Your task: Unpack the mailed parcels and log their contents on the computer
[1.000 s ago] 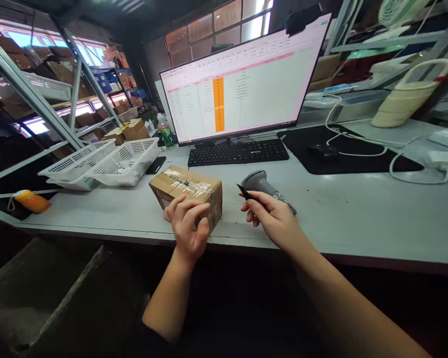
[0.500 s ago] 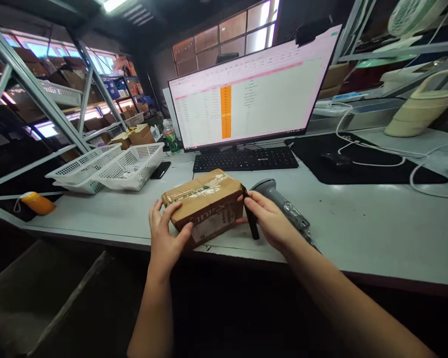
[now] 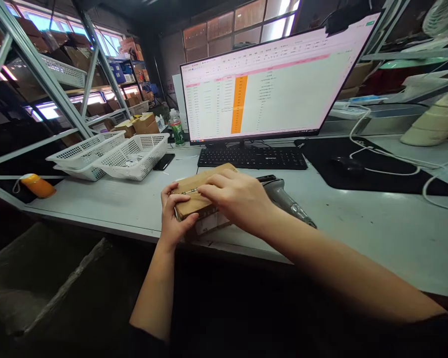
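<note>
A taped brown cardboard box [image 3: 189, 200] lies near the front edge of the grey table [image 3: 362, 226]. My left hand [image 3: 172, 216] grips its left end, thumb on the front face and fingers over the top. My right hand [image 3: 239, 198] rests on top of the box, fingers closed and pressed together, their tips at the tape seam. The small black tool it held a moment ago is hidden under the hand. A grey barcode scanner [image 3: 283, 198] lies just behind my right wrist.
Behind the box are a black keyboard [image 3: 252, 156] and a large monitor [image 3: 272, 89] showing a spreadsheet. Two white baskets [image 3: 134, 155], a phone [image 3: 164, 161] and a green bottle [image 3: 177, 129] stand left. A mouse [image 3: 345, 165] on a black pad and white cables lie right. Metal shelving rises at the left.
My right hand moved from the box's right end onto its top, toward the tape seam. The box has been laid flatter, with my left hand still on its left end.
</note>
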### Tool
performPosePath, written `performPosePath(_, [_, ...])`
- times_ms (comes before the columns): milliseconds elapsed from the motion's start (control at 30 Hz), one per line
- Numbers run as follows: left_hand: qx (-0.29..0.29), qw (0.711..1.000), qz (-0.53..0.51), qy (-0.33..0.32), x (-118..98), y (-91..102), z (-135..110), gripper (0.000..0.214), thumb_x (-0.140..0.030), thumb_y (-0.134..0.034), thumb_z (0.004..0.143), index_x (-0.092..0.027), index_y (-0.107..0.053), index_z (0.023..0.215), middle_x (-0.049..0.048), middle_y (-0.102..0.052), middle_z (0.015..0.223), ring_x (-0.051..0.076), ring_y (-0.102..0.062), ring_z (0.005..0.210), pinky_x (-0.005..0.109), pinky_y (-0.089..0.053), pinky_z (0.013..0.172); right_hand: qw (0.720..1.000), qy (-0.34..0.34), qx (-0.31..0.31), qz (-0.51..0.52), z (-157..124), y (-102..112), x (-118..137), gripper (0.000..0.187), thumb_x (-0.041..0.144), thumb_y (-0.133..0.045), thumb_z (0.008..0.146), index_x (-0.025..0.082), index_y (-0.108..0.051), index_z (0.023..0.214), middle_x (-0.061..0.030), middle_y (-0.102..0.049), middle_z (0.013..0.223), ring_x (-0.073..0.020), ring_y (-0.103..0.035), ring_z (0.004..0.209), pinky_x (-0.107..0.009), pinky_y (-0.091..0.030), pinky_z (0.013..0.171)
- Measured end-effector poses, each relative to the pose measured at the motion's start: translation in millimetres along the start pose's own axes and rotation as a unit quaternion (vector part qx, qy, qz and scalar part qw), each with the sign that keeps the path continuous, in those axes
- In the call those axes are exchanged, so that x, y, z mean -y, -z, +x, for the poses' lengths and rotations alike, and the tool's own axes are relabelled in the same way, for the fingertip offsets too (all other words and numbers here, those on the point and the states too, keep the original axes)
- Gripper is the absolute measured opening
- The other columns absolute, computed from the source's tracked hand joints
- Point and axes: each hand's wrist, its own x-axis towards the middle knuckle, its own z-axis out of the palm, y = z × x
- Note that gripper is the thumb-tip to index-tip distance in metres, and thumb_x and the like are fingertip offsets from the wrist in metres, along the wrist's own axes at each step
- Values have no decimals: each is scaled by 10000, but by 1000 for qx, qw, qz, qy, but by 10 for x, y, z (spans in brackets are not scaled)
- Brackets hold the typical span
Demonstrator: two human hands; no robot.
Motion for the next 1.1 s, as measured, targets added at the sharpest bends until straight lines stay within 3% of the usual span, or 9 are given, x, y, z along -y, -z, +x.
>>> performPosePath(167, [-49,998,1,-38,22,-87,-26,416,-634,-646,853,-250,-601,1004,90,-489,1212,295,-517,1234,531,-451,1065,998,49,20,-46,101,-44,122,144,138,-575,943,165,-698,872,-72,-694,863,-205,-536,834,-334,-305,681])
performPosePath(533, [-72,995,3,-63,-58,-115,-82,310,-473,-706,811,-260,-594,1007,77,-466,1213,290,-496,1249,569,-405,1124,994,67,19,-88,73,36,283,184,116,-544,948,169,-671,825,-68,-660,808,-209,-477,764,-362,-252,644])
performPosePath(733, [-75,994,6,-76,-102,-106,-71,310,-489,-701,820,-254,-598,994,74,-476,1195,290,-498,1245,574,-398,1126,987,54,40,-145,49,74,293,236,110,-509,949,174,-672,790,-81,-637,748,-229,-486,742,-374,-238,619])
performPosePath(900, [-76,994,-24,-76,-119,-118,-85,297,-432,-732,804,-257,-607,1007,66,-471,1214,306,-464,1308,581,-367,1150,976,-10,92,-198,-79,187,-94,255,39,-493,908,158,-672,770,-94,-648,744,-222,-504,738,-356,-200,595])
performPosePath(1000, [-66,996,-24,-60,-69,-105,-92,307,-465,-722,803,-254,-605,993,72,-482,1210,308,-479,1312,560,-391,1140,958,-84,134,-239,-281,335,-597,266,36,-484,908,144,-694,783,-110,-661,770,-211,-518,743,-340,-187,596])
performPosePath(1100, [-30,999,-33,-11,-16,6,-18,334,-527,-651,847,-240,-609,1014,96,-518,1254,310,-472,1353,540,-391,1149,930,-201,177,-251,-638,423,-1163,295,87,-472,952,144,-756,894,-140,-700,883,-216,-561,784,-334,-221,605])
